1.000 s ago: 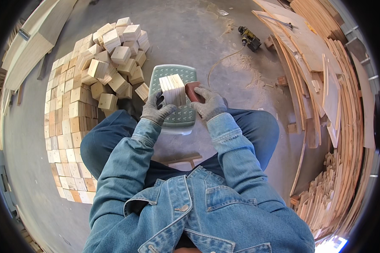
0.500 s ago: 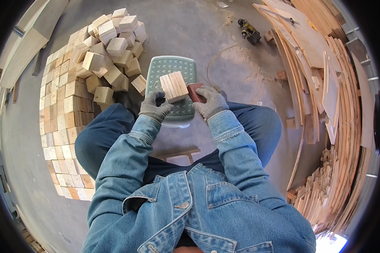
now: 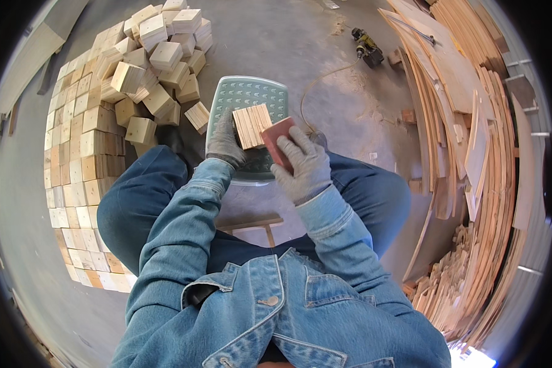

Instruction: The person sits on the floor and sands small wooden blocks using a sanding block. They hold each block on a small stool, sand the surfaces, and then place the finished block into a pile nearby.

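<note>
A layered wooden block [image 3: 251, 126] is held over a pale green plastic stool [image 3: 251, 92] with a dimpled top. My left hand [image 3: 226, 142], in a grey glove, grips the block by its left side, the fingers running along that edge. In my gloved right hand [image 3: 303, 164] is a reddish-brown sanding block [image 3: 277, 142], tilted, with my fingers over its right side. Its upper left edge meets or overlaps the wooden block's right edge; whether they touch I cannot tell.
Stacked wooden blocks [image 3: 73, 165] stand at left, with a loose heap [image 3: 165, 67] beyond. One block [image 3: 197, 116] lies beside the stool. A yellow-black power tool [image 3: 367, 48] with a hose [image 3: 316, 83] lies far right. Boards and planks [image 3: 490, 184] line the right side.
My left hand has shifted farther up the wooden block's side. My right hand has turned, bringing the sanding block's broad face into view and closer over the wooden block's edge.
</note>
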The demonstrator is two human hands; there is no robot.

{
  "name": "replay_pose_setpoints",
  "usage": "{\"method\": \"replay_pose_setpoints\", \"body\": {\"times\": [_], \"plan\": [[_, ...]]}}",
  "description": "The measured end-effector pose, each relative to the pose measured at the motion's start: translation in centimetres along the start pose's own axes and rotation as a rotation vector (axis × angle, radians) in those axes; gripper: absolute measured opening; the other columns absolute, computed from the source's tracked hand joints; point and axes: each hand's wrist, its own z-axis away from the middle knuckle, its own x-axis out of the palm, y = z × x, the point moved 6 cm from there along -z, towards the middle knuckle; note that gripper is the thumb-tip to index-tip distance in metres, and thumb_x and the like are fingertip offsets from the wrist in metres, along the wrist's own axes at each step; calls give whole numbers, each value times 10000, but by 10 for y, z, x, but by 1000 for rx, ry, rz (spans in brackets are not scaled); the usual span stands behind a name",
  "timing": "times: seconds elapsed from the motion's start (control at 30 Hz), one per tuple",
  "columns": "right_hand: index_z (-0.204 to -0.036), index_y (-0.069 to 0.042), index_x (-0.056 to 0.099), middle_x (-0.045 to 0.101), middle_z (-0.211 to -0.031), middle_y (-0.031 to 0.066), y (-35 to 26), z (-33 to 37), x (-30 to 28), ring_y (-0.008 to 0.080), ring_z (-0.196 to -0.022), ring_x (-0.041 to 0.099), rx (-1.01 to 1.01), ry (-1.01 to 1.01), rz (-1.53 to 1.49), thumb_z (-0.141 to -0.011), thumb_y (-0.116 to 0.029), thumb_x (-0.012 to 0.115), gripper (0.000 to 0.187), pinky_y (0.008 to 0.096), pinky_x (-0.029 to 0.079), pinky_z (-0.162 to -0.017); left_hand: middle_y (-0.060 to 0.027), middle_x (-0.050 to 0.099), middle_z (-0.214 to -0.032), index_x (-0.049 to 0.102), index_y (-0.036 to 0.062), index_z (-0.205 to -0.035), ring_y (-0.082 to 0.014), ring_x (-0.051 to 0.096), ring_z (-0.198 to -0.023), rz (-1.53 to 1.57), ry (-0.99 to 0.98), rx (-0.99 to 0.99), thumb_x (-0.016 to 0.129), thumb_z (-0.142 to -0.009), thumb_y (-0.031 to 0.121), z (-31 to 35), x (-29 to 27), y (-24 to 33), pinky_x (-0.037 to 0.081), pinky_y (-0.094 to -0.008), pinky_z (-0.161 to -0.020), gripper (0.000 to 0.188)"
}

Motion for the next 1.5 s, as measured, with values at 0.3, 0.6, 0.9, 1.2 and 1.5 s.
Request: {"method": "replay_pose_setpoints", "body": {"times": [0.3, 0.6, 0.9, 1.2, 1.5], "plan": [[-1333, -144, 729, 592, -1508, 147, -24, -49, 23, 412, -1200, 637, -20, -6, 171, -785, -281, 831, 575, 551, 518, -1021, -172, 542, -1491, 413, 54, -1542, -334, 516, -1409, -805, 255, 269, 1016, -578, 399, -5, -24, -32, 400, -414, -1226, 1188], [-1390, -146, 691, 568, -1530, 150, -17, -101, 48, 417, -1272, 610, -46, 5, 220, -822, -302, 799, 599, 536, 514, -1039, -169, 521, -1505, 393, 114, -1576, -359, 479, -1449, -849, 205, 126, 947, -633, 469, -21, -24, -50, 397, -430, -1235, 1150], [-1357, -100, 720, 578, -1507, 201, -33, 22, 14, 421, -1148, 621, -120, -1, 185, -766, -283, 850, 631, 555, 499, -1016, -202, 578, -1447, 496, 130, -1511, -376, 542, -1402, -884, 248, 192, 873, -739, 320, 3, -17, -16, 435, -437, -1206, 880], [-1365, -128, 704, 580, -1531, 149, -6, -135, 54, 360, -1346, 605, 64, -35, 229, -865, -315, 769, 538, 505, 499, -1081, -180, 558, -1442, 478, 108, -1500, -360, 540, -1376, -823, 174, 91, 970, -568, 445, 14, -7, 8, 438, -432, -1198, 1106], [-1377, -108, 701, 578, -1506, 202, -29, -12, 23, 424, -1269, 609, -117, 29, 192, -796, -288, 841, 624, 565, 488, -1021, -194, 582, -1424, 500, 113, -1489, -373, 531, -1398, -826, 179, 224, 890, -699, 410, 4, -12, -13, 407, -437, -1226, 929]]}}
